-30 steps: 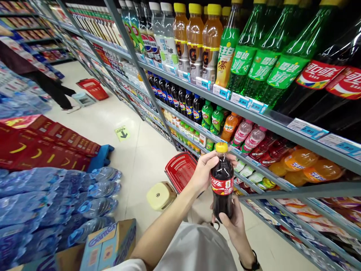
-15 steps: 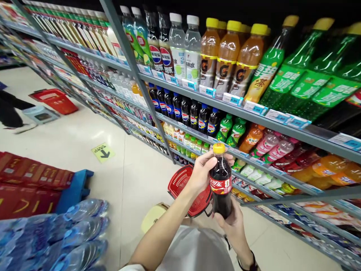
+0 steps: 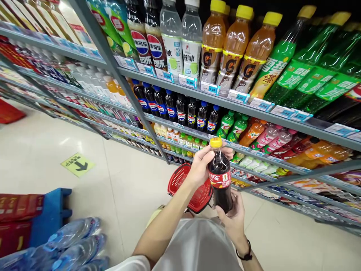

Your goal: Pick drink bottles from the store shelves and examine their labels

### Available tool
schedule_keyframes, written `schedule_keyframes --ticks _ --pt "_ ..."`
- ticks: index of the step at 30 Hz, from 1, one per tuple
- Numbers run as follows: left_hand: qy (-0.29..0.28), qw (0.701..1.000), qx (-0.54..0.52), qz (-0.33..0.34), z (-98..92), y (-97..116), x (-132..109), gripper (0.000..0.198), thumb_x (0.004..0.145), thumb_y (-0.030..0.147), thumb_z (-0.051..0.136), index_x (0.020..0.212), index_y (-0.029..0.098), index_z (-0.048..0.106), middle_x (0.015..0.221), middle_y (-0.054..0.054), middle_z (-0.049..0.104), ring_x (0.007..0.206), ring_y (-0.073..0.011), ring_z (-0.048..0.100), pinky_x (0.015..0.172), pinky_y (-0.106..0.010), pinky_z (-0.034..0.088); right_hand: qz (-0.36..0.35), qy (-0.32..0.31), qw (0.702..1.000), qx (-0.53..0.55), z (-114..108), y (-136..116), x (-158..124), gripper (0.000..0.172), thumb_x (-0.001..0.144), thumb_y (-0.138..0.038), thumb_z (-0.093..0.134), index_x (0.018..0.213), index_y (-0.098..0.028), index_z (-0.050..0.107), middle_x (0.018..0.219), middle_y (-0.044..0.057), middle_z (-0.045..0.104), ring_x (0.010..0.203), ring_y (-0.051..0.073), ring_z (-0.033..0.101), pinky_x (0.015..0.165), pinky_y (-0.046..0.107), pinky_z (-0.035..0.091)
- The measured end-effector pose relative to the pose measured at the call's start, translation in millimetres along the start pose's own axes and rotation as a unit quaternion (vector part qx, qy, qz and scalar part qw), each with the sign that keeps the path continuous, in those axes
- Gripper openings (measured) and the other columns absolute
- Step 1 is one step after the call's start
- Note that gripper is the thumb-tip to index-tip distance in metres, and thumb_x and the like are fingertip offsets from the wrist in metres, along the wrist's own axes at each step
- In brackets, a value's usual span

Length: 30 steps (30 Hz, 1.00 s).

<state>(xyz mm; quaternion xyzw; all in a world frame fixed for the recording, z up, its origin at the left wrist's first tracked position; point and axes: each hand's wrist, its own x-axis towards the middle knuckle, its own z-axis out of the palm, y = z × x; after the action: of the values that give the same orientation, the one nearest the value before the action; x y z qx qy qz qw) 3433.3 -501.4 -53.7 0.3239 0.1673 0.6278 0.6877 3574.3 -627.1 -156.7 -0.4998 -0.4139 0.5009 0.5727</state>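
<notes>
A dark cola bottle (image 3: pixel 221 180) with a yellow cap and a red label stands slightly tilted between my two hands, in front of my body. My left hand (image 3: pixel 201 165) grips its upper part just below the cap, fingers passing behind the neck. Around the lower part, near the base, the fingers and thumb of my right hand (image 3: pixel 234 216) are closed. Behind and to the left of the bottle, a red basket (image 3: pixel 178 180) is partly covered by my left hand and forearm.
Shelves (image 3: pixel 180 88) of drink bottles run across the view. A blue pallet (image 3: pixel 47 214) with red boxes (image 3: pixel 19 207) and packs of water bottles (image 3: pixel 76 244) stand at the lower left. A yellow arrow sign (image 3: pixel 78 164) lies on the floor.
The view has moved closer to the shelves and turned, so the upper bottles look larger and the floor sign sits further left. Both hands keep their hold on the bottle.
</notes>
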Motion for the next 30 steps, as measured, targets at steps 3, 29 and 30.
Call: schedule_keyframes --ticks 3,29,30 --pt "0.002 1.0 -0.022 -0.007 -5.2 5 7 0.05 0.081 0.048 0.087 0.116 0.013 0.08 0.118 -0.018 0.08 0.116 -0.038 0.076 0.109 -0.054 0.057 0.046 -0.079 0.995 0.049 -1 -13 -1 0.048 0.084 -0.048 0.085 0.116 -0.023 0.06 0.095 0.007 0.076 0.067 0.019 0.069 0.059 0.031 0.058" --pt "0.048 0.991 0.12 -0.014 -57.8 30 9 0.047 0.078 0.046 0.091 0.109 0.011 0.083 0.106 -0.018 0.082 0.105 -0.0344 0.08 0.099 -0.043 0.062 0.166 -0.098 0.976 0.105 3 23 3 0.07 0.078 -0.077 0.075 0.113 -0.018 0.064 0.091 0.01 0.078 0.053 0.017 0.065 0.048 0.03 0.049" --pt "0.033 0.984 0.17 -0.032 -69.5 34 8 0.048 0.077 0.047 0.091 0.109 0.011 0.083 0.105 -0.018 0.082 0.103 -0.0337 0.08 0.096 -0.041 0.063 0.204 -0.074 0.97 0.108 0 31 4 0.075 0.075 -0.086 0.069 0.101 -0.016 0.068 0.079 0.009 0.076 0.046 0.016 0.059 0.043 0.028 0.043"
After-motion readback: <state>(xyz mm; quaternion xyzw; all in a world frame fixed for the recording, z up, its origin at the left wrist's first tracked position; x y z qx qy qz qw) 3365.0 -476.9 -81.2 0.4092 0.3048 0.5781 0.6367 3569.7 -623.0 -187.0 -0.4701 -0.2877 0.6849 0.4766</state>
